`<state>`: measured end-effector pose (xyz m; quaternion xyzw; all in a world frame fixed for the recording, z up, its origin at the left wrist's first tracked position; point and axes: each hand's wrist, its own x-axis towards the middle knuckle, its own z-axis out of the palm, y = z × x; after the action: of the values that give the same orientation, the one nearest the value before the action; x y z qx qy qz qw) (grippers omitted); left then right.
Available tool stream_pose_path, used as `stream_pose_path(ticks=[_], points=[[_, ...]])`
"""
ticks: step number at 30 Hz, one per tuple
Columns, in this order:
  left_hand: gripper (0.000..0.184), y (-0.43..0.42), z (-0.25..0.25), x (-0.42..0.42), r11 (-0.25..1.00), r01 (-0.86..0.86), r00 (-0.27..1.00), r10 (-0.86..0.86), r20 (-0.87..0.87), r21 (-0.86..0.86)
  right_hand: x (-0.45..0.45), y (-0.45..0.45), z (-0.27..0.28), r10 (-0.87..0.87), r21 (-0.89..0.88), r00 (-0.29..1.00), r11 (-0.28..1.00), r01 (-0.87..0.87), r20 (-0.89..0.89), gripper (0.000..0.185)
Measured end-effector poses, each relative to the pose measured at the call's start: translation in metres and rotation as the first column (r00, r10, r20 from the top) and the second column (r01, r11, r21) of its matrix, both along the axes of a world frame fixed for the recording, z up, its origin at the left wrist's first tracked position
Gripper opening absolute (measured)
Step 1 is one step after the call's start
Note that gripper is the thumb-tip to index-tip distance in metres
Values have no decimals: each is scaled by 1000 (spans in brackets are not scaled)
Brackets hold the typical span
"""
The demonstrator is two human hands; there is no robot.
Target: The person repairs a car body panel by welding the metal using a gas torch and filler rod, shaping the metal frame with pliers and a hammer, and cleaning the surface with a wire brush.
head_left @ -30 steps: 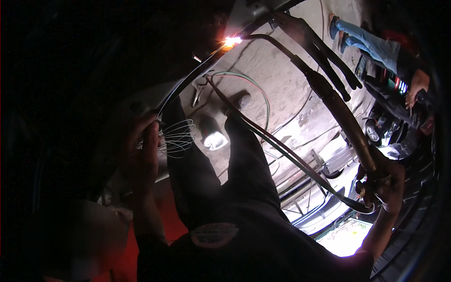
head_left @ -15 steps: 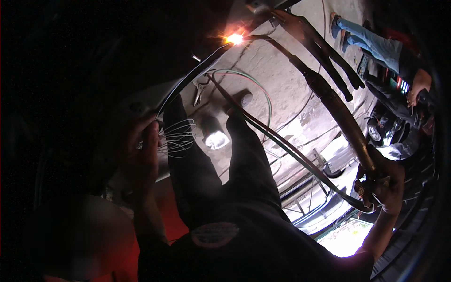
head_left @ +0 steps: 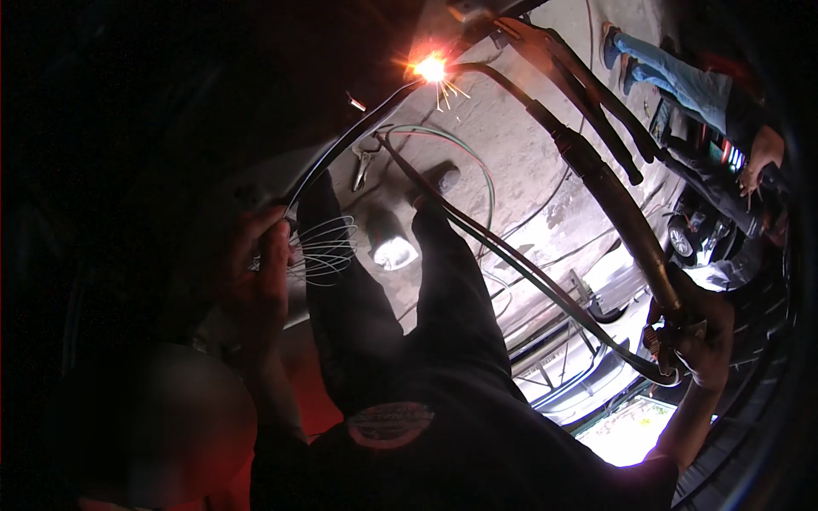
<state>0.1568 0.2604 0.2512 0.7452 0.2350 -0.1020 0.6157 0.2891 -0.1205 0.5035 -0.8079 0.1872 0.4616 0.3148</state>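
Note:
My right hand (head_left: pixel 703 336) grips the handle end of a brass gas welding torch (head_left: pixel 618 204), its bent tip reaching up to a bright glow at the top. Two hoses (head_left: pixel 545 285), one green and one reddish, run from the torch handle across my legs toward the floor. Pinched in the fingers of my left hand (head_left: pixel 268 251) is a coil of thin filler wire (head_left: pixel 328 247). One length of that wire runs up to the glow, and its loops hang beside my hand. Sparks fall from the glow, which hides the torch tip and the wire's end.
Locking pliers (head_left: pixel 363 166) lie on the concrete floor (head_left: pixel 528 162). A long-handled clamp (head_left: pixel 588 94) hangs from the dark panel, close to the torch. Another person (head_left: pixel 682 77) in jeans is at the right, near a car wheel (head_left: pixel 680 238).
The glow has shifted slightly right, turned more orange and now throws sparks downward. Both hands stay nearly in place.

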Motion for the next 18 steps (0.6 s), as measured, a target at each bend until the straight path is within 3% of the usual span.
stream_pose_path(ticks=[18], points=[[15,-2,1,5,997,-52,998,50,-33,-63,1,-5,-5,69,56,996,996,-73,60,75]])
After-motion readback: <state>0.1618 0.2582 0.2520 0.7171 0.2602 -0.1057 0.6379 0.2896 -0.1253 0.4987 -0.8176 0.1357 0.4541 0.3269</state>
